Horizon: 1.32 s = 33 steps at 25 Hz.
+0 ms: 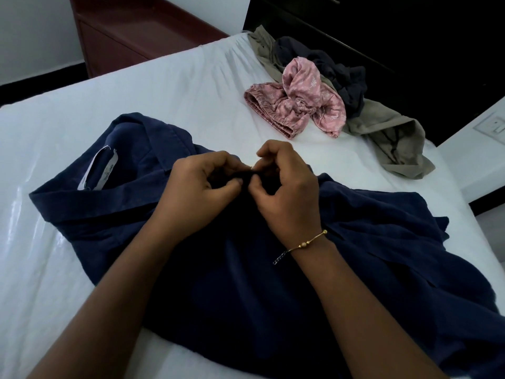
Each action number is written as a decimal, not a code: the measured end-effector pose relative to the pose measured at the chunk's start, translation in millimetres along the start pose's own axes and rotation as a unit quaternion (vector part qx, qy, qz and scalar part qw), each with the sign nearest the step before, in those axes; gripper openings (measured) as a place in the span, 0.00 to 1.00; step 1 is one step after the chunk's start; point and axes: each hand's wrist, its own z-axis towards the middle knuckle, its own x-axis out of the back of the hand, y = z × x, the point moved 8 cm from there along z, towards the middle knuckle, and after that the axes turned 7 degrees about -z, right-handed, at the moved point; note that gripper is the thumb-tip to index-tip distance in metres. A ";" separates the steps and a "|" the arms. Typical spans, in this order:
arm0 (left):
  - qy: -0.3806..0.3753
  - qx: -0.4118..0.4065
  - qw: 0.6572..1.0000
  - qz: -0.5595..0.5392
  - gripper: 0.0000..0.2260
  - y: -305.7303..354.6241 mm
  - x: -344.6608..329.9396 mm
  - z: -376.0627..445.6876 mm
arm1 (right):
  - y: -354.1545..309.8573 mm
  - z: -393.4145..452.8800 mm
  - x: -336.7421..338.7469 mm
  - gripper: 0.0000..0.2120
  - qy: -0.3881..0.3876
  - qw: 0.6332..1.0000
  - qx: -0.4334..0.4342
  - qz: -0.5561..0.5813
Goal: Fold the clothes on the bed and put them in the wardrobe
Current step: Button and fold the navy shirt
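While the navy shirt lies spread on the white bed, collar to the left and a white label showing inside the neck, both hands meet at its front edge. Left hand: thumb and curled fingers pinch a fold of the dark cloth. Right hand: fingers curled, pinching the same fold directly beside the left (whether a button sits between them cannot be told). A gold bracelet circles the right wrist. Further up the bed, well apart from the shirt, lies an unfolded heap: a pink printed garment touching a dark grey garment, both on a beige garment
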 end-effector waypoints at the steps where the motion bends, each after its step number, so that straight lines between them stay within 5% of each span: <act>1: -0.003 0.030 0.998 -0.057 0.08 0.2 -3.0 -0.8 | 1.2 0.2 2.2 0.19 0.012 1.000 -0.005 0.001; 4: 0.043 0.145 0.957 -0.248 0.08 -10.4 -7.9 -6.0 | -16.6 -3.0 6.1 0.19 0.041 0.998 0.038 -0.010; 7: 0.059 0.232 0.920 -0.310 0.07 -25.3 -8.0 -9.8 | -24.7 -7.1 -2.7 0.21 0.032 0.998 0.061 0.005; 12: 0.043 0.225 0.918 -0.325 0.09 -25.4 -10.9 -8.0 | -16.6 -0.7 1.9 0.20 0.005 0.998 0.027 0.055; 18: -0.056 0.072 0.993 -0.081 0.11 -7.8 -13.9 -1.3 | -1.2 2.8 5.8 0.18 -0.009 0.997 0.020 0.072; 22: 0.017 0.001 1.000 -0.026 0.07 -7.6 -3.0 2.1 | 1.5 0.6 -7.2 0.19 -0.041 0.998 0.049 -0.021; 26: 0.027 -0.147 0.974 0.170 0.08 2.6 12.7 5.8 | 46.6 4.4 4.1 0.17 -0.024 0.995 0.003 -0.094; 33: -0.008 -0.116 0.961 0.249 0.11 -14.5 9.4 7.1 | 54.3 4.6 2.9 0.11 -0.072 0.993 -0.027 -0.085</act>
